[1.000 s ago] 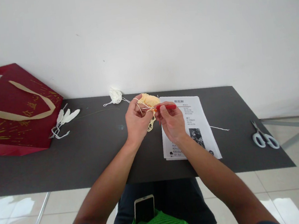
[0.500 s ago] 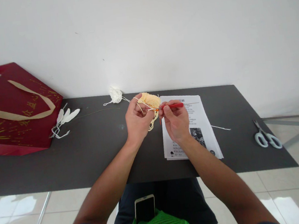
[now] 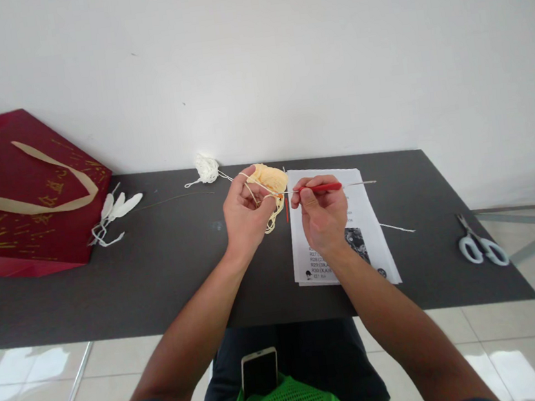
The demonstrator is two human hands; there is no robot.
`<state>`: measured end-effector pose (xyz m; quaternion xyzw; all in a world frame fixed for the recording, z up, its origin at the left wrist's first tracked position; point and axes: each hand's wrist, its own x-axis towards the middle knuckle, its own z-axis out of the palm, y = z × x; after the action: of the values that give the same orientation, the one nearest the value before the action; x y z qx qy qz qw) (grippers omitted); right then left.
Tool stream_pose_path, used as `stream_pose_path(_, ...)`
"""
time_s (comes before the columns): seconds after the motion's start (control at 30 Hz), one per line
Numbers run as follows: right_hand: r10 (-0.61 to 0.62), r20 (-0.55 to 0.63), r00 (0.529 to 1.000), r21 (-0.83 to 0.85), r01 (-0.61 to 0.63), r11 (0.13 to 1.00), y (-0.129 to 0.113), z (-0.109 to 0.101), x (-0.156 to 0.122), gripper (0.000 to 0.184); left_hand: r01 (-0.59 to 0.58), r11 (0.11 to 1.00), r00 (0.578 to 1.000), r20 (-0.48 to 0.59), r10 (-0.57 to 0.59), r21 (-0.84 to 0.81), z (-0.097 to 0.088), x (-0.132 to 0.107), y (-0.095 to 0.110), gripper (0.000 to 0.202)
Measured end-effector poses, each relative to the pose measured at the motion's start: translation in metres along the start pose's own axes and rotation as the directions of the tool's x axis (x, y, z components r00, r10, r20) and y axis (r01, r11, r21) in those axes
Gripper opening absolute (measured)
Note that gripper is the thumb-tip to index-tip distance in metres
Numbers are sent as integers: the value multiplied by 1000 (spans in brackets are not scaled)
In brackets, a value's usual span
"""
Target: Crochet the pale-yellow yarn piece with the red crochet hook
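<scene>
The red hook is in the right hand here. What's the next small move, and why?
Probably bring the red hook closer to the left hand to catch the pale strand: it runs over that hand's raised finger, while the right hand holds the hook slightly apart.

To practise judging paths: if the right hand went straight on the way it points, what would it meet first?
Probably the thin red piece by the left hand, though depth is unclear.

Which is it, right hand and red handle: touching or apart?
Touching: the head view shows the right hand gripping the red handle, no gap between them.
</scene>
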<state>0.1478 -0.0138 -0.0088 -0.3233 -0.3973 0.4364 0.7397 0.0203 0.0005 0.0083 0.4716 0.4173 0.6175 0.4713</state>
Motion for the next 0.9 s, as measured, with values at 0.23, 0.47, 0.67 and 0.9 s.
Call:
stream_pose_path(0.23,-49,7,999,-58,50,997,0,-2,0,22,13,1000,1000,-14,-13,12,0,0,2,57)
stream_pose_path(0.47,-68,-1,998,-69,68,995,1,-2,-1,21,-5,1000,1000,-18,5,0,0,-1,2,55)
stream_pose_path(0.67,-82,-12,997,-81,81,993,-1,2,-4,22,9,1000,999,-31,-8,15,0,-1,1,56)
stream_pose_path(0.9,-210,37,977,-180,214,960,2,3,-12,12,-40,999,997,-70,42,18,-1,-2,-4,49)
